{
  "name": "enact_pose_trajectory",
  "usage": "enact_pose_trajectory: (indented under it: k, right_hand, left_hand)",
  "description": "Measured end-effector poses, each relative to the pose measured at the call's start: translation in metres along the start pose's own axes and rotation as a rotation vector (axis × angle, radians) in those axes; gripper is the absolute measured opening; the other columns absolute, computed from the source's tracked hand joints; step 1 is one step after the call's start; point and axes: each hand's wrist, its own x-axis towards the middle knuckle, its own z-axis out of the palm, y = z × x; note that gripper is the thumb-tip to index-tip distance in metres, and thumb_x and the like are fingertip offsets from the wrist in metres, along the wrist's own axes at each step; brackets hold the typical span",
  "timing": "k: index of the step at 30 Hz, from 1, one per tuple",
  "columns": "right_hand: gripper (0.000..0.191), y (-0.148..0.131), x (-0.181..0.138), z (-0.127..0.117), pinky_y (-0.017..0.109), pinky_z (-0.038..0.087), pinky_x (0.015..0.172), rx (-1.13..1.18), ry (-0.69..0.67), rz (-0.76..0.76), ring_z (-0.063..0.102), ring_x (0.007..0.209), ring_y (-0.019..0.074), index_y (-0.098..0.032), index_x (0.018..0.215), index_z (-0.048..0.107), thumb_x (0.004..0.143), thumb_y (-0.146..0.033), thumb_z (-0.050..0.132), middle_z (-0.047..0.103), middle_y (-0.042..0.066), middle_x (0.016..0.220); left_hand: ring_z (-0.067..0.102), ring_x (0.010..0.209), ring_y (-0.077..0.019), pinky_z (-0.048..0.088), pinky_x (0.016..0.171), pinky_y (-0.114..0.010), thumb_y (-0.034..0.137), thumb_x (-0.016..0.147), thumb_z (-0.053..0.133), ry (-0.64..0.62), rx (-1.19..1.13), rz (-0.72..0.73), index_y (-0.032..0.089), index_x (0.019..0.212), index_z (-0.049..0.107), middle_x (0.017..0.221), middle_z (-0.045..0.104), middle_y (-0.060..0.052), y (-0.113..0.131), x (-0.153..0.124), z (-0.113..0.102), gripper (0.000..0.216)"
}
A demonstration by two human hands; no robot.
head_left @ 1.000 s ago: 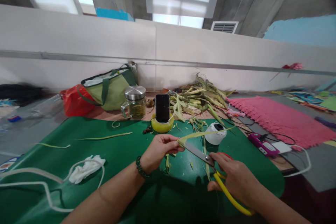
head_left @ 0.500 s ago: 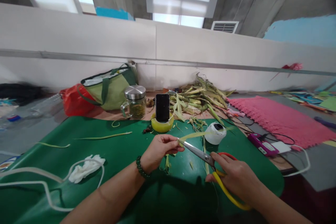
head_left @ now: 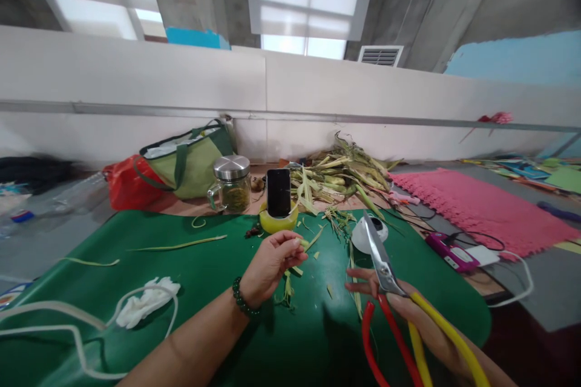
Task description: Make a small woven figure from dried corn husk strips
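Observation:
My left hand (head_left: 271, 263) hovers over the green mat (head_left: 181, 266), its fingers pinched on a short stub of pale green leaf strip (head_left: 301, 244). A few cut leaf bits (head_left: 316, 234) lie just beyond it, and thin strands (head_left: 287, 290) hang below the hand. My right hand (head_left: 399, 305) is low at the right and holds scissors (head_left: 380, 257) with the blades together and pointing up. Their red and yellow handles (head_left: 408, 338) run toward the bottom edge. A white spool (head_left: 361, 239) sits behind the blades.
A phone (head_left: 278, 192) stands in a yellow holder beside a steel-lidded glass jar (head_left: 231, 184). Behind are a green bag (head_left: 190, 154), a red bag (head_left: 122, 184) and a pile of husks (head_left: 340, 172). A pink mat (head_left: 476, 205) and purple device (head_left: 447, 248) lie right; tissue (head_left: 147, 293) and white cord left.
The scissors left the strip and swung up, so the blades now point upward. The long strip no longer stretches from my left hand toward the spool; only a short stub stays pinched.

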Motion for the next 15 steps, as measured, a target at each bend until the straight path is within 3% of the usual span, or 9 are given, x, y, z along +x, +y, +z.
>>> enact_pose_trajectory:
  k: [3,6,9,15]
  right_hand:
    - [0.028,-0.008,0.012,0.018,0.044,0.051,0.083,0.042,0.105,-0.039,0.065,0.095,0.0283,-0.020,0.094,0.058,0.085,-0.044,0.049,0.065,0.014,0.105]
    - [0.021,-0.015,0.031,0.038,0.034,0.053,0.072,-0.082,0.205,-0.053,0.064,0.079,0.0206,-0.020,0.093,0.054,0.083,-0.039,0.055,0.065,0.008,0.089]
    - [0.019,-0.020,0.051,0.056,0.028,0.050,0.067,-0.178,0.259,-0.172,0.059,0.072,0.0159,-0.021,0.089,0.050,0.079,-0.033,0.060,0.062,0.004,0.087]
    - [0.008,-0.027,0.072,0.074,0.022,0.044,0.058,-0.188,0.377,-0.291,0.050,0.060,0.0107,-0.021,0.081,0.045,0.082,-0.023,0.052,0.052,-0.003,0.072]
  left_hand:
    - [0.060,0.054,-0.0092,0.048,0.056,-0.019,0.025,0.055,0.081,-0.031,-0.023,-0.010,0.014,0.070,0.060,0.057,0.062,0.003,-0.001,-0.002,0.001,0.029]
    - [0.060,0.052,-0.0086,0.046,0.053,-0.018,0.029,0.053,0.083,-0.102,-0.024,-0.023,0.014,0.070,0.059,0.055,0.061,0.003,-0.004,-0.004,0.002,0.033]
    - [0.059,0.050,-0.0088,0.046,0.052,-0.018,0.032,0.050,0.084,-0.163,0.010,-0.027,0.014,0.068,0.059,0.055,0.062,0.002,-0.008,-0.005,0.004,0.036]
    - [0.063,0.052,-0.0124,0.047,0.052,-0.020,0.039,0.053,0.083,-0.206,0.114,-0.002,0.015,0.070,0.058,0.057,0.065,0.000,-0.013,-0.006,0.002,0.039]
